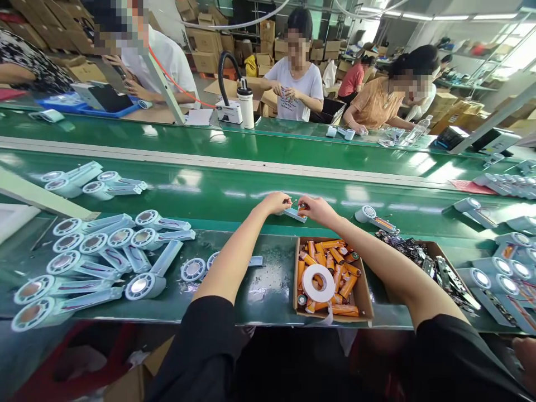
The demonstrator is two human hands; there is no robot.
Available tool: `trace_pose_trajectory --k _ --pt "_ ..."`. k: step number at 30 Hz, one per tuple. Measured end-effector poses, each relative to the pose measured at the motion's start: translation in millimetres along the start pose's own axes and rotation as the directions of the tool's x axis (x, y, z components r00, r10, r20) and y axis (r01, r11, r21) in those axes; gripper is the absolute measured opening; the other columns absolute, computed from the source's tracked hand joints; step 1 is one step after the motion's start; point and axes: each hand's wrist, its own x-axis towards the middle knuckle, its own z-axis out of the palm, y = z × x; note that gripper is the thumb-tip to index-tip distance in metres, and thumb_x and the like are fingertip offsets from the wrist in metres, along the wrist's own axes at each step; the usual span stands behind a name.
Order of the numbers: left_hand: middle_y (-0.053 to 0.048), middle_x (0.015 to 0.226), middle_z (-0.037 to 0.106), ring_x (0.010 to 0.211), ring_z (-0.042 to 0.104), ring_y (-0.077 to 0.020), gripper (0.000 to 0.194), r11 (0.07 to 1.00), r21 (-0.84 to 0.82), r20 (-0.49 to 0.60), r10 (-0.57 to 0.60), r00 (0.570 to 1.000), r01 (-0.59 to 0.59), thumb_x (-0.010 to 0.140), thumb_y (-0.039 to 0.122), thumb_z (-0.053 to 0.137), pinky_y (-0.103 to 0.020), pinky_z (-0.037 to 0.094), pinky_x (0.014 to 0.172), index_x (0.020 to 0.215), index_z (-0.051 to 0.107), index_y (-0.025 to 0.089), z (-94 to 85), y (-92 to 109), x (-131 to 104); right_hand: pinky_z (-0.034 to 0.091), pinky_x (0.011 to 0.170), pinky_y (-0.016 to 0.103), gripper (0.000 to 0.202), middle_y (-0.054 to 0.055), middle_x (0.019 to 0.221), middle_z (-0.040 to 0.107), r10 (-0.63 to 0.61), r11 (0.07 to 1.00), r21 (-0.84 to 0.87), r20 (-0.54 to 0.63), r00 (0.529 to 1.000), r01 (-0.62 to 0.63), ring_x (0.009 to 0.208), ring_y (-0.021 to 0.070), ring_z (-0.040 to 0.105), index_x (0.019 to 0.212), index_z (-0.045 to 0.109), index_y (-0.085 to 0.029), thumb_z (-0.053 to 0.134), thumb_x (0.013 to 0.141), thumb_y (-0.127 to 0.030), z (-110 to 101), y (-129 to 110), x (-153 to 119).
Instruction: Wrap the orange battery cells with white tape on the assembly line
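Note:
Out over the green bench, my left hand (277, 203) is closed at the near end of a light-blue handheld fan (296, 215), whose round head is hidden behind the hand. A thin wire shows by its fingertips. Close on the right, my right hand (315, 209) grips an orange battery cell (302, 210) just above the fan's open handle. Nearer my body, a cardboard box (367, 304) holds many orange cells (348, 286), with a roll of white tape (307, 283) lying on them. Another open fan (367, 214) with an orange cell lies right of my hands.
Several light-blue fans (94, 243) lie grouped at left, and more (506, 285) at right. A box of small circuit boards (439, 271) sits beyond my right forearm. Co-workers (295, 84) sit across the bench. A slanted post (42, 192) stands at left.

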Motion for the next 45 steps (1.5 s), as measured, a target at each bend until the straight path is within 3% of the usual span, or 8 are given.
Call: trace_pose_trajectory --k 5,19,25,32,36,40,43,45 --pt "-0.003 0.103 0.08 0.091 0.07 -0.0192 0.021 0.999 -0.05 -0.031 -0.018 0.999 0.017 0.089 0.031 0.06 -0.025 0.046 0.074 0.096 0.078 0.021 4.0 8.8 -1.3 0.048 0.077 0.028 0.023 0.004 0.102 0.08 0.044 0.991 -0.133 0.071 0.996 -0.034 0.091 0.0228 0.073 0.114 0.069 -0.024 0.073 0.092 -0.033 8.3 0.1 -1.4" --pt "-0.007 0.098 0.079 0.091 0.068 -0.0205 0.018 0.993 -0.109 -0.123 -0.053 0.991 0.039 0.087 0.023 0.061 -0.026 0.048 0.08 0.091 0.077 0.018 23.1 18.0 12.7 0.053 0.096 0.035 0.043 0.007 0.131 0.074 0.17 0.938 -0.335 0.218 0.961 -0.09 0.116 0.0278 0.07 0.141 0.064 -0.032 0.05 0.102 -0.04 -0.5 -10.4 -1.4" --pt "-0.007 0.101 0.079 0.091 0.069 -0.019 0.016 0.993 -0.109 -0.138 -0.069 0.988 0.054 0.089 0.023 0.062 -0.026 0.048 0.081 0.093 0.077 0.018 29.8 20.5 16.5 0.055 0.092 0.043 0.05 0.013 0.128 0.074 0.241 0.911 -0.393 0.265 0.934 -0.123 0.113 0.0343 0.071 0.143 0.064 -0.035 0.061 0.093 -0.036 10.9 -18.9 -1.0" --pt "-0.008 0.101 0.075 0.097 0.069 -0.0198 0.024 0.99 -0.09 -0.114 -0.118 0.986 0.108 0.098 0.038 0.066 -0.038 0.054 0.093 0.099 0.073 0.014 34.5 33.0 20.6 0.053 0.102 0.049 0.043 0.017 0.135 0.069 0.29 0.899 -0.411 0.292 0.912 -0.154 0.125 0.0352 0.066 0.132 0.071 -0.026 0.056 0.1 -0.05 9.4 -21.8 4.7" --pt "-0.007 0.108 0.072 0.099 0.068 -0.0194 0.03 0.992 -0.039 -0.119 -0.127 0.985 0.123 0.101 0.044 0.064 -0.042 0.057 0.094 0.105 0.069 0.015 24.6 55.8 8.4 0.053 0.106 0.051 0.037 0.014 0.13 0.071 0.284 0.919 -0.357 0.305 0.909 -0.167 0.121 0.0281 0.068 0.122 0.072 -0.017 0.069 0.096 -0.043 -3.3 -37.0 3.3" --pt "-0.011 0.115 0.072 0.11 0.067 -0.0223 0.021 0.996 0.019 -0.206 -0.083 0.975 0.089 0.102 0.031 0.06 -0.041 0.054 0.099 0.112 0.069 0.015 5.1 87.4 -14.5 0.053 0.107 0.039 0.027 0.01 0.126 0.076 0.205 0.962 -0.223 0.214 0.955 -0.157 0.118 0.0264 0.07 0.119 0.076 -0.02 0.07 0.094 -0.028 -40.0 -48.0 -14.1" --pt "-0.015 0.136 0.067 0.132 0.057 -0.0247 0.027 0.999 0.049 -0.288 0.017 0.957 -0.003 0.101 0.025 0.055 -0.041 0.044 0.113 0.123 0.067 0.017 0.8 109.8 -54.0 0.05 0.11 0.033 0.037 0.008 0.139 0.071 0.16 0.982 -0.113 0.048 0.986 -0.153 0.123 0.021 0.068 0.135 0.069 -0.021 0.05 0.104 -0.027 -68.0 -42.3 -63.0" --pt "-0.009 0.135 0.069 0.13 0.058 -0.0223 0.027 0.984 0.06 -0.228 0.175 0.958 -0.166 0.099 0.032 0.061 -0.037 0.044 0.115 0.121 0.07 0.021 9.4 121.0 -94.2 0.053 0.105 0.031 0.039 0.008 0.134 0.073 0.153 0.988 -0.008 -0.053 0.987 -0.153 0.118 0.0192 0.07 0.134 0.068 -0.019 0.045 0.106 -0.032 -74.4 -33.9 -115.0"
